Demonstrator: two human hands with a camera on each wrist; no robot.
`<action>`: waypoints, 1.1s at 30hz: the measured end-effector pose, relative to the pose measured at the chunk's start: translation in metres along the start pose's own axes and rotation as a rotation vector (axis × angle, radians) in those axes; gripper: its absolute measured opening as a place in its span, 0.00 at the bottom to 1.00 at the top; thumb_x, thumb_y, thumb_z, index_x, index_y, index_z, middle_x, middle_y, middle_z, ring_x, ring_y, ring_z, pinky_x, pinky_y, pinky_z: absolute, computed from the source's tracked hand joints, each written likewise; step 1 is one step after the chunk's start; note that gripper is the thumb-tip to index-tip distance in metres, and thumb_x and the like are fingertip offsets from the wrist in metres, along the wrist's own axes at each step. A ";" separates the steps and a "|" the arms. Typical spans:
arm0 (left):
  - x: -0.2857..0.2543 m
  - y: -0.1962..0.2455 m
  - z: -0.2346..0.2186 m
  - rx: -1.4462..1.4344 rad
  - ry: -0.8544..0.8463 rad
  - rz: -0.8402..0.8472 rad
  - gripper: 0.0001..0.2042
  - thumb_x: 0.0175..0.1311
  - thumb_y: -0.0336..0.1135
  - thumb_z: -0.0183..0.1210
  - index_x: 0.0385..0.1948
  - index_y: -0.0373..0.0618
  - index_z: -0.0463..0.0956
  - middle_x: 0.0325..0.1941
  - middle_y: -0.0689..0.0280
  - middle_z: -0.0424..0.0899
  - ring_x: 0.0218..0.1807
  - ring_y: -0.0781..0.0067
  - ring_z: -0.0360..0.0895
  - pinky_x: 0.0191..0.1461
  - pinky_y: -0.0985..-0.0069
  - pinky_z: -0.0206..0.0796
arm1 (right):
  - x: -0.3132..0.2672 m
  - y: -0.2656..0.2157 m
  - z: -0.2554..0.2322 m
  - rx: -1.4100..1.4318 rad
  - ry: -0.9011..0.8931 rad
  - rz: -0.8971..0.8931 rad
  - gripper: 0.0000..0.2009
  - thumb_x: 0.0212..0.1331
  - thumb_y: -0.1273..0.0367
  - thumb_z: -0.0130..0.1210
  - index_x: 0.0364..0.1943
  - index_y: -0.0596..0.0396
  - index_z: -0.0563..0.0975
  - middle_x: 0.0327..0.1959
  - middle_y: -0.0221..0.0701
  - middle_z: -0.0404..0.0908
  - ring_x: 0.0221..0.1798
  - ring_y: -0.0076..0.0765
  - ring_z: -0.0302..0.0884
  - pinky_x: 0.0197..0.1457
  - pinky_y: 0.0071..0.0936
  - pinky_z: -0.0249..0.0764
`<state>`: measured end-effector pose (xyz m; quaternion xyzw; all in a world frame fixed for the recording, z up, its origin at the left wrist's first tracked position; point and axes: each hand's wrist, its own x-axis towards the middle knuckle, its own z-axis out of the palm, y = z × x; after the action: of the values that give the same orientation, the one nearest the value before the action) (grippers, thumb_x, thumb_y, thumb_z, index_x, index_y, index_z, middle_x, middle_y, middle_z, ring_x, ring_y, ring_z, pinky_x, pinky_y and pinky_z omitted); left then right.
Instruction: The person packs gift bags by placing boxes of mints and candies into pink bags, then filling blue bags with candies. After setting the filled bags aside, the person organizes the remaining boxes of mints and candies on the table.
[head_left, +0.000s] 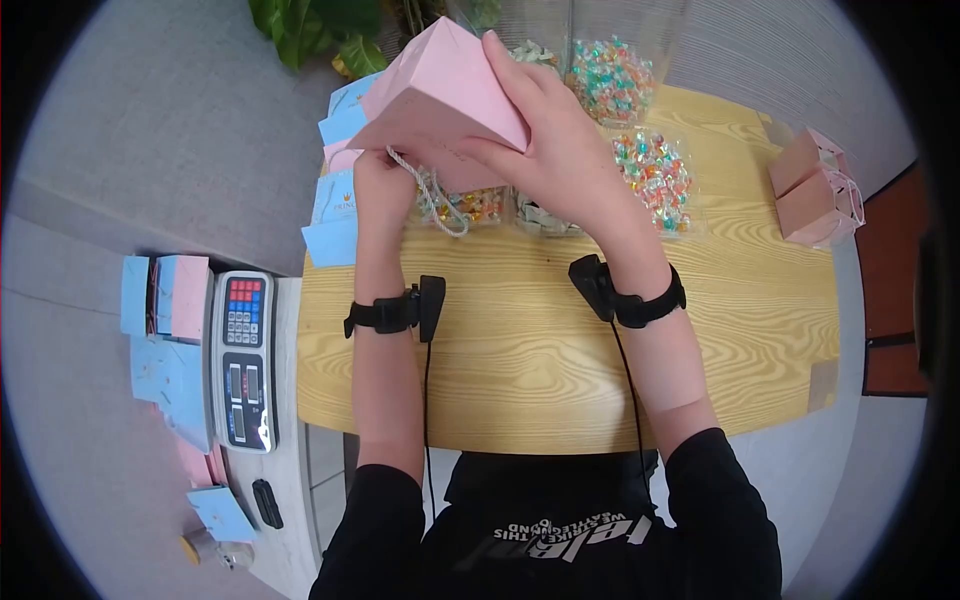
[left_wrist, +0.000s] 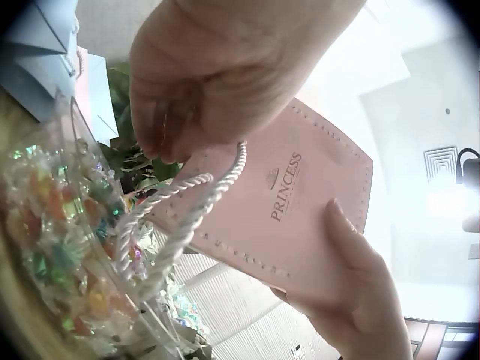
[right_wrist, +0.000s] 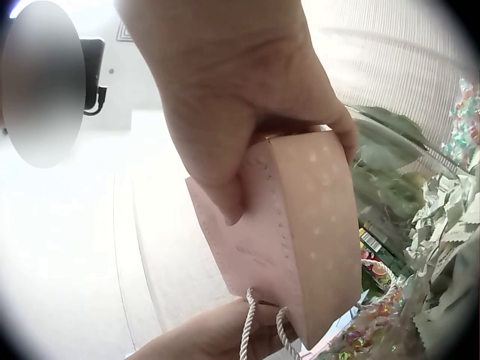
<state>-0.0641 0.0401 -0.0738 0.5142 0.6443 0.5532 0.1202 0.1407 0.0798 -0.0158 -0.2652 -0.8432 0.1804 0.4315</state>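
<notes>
A small pink gift bag (head_left: 445, 95) is held up, tipped on its side, over the far side of the wooden table (head_left: 520, 340). My right hand (head_left: 570, 150) grips it near its base, thumb on the printed face and fingers on the far side. My left hand (head_left: 383, 190) has curled fingers at the bag's mouth edge. White rope handles (left_wrist: 191, 217) hang from that end, beside the left hand. PRINCESS and a crown are printed on the bag's face (left_wrist: 277, 187) in the left wrist view. The left fingertips are partly hidden.
Clear containers hold wrapped candies (head_left: 612, 75) and crinkled paper shreds (right_wrist: 450, 247). A tray of candies (head_left: 655, 185) stands right of the hands. Blue bags (head_left: 335, 215) line the table's left edge; pink bags (head_left: 815, 190) stand far right. A scale (head_left: 245, 360) sits on the left counter.
</notes>
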 end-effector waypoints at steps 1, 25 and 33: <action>0.000 0.002 0.000 -0.025 -0.008 -0.050 0.10 0.57 0.23 0.53 0.40 0.31 0.76 0.35 0.58 0.84 0.37 0.71 0.79 0.40 0.75 0.69 | 0.000 0.001 0.000 0.016 0.012 0.007 0.41 0.53 0.63 0.63 0.71 0.54 0.54 0.58 0.47 0.69 0.59 0.48 0.69 0.62 0.34 0.66; -0.019 0.087 -0.006 -0.435 0.056 -0.002 0.19 0.60 0.32 0.64 0.50 0.34 0.72 0.43 0.63 0.80 0.46 0.79 0.76 0.47 0.81 0.68 | 0.001 -0.005 0.001 0.887 0.083 0.475 0.26 0.63 0.57 0.56 0.57 0.62 0.68 0.50 0.35 0.77 0.51 0.25 0.74 0.54 0.26 0.71; -0.020 0.098 -0.006 -0.587 0.174 0.112 0.31 0.55 0.29 0.67 0.59 0.36 0.60 0.55 0.59 0.73 0.52 0.75 0.74 0.51 0.78 0.69 | 0.000 -0.008 -0.011 0.910 -0.011 0.412 0.27 0.61 0.58 0.58 0.59 0.60 0.67 0.51 0.34 0.76 0.52 0.26 0.73 0.56 0.27 0.70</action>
<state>-0.0081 0.0070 0.0026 0.4430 0.4354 0.7634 0.1772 0.1477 0.0743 -0.0051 -0.2099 -0.6112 0.6129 0.4546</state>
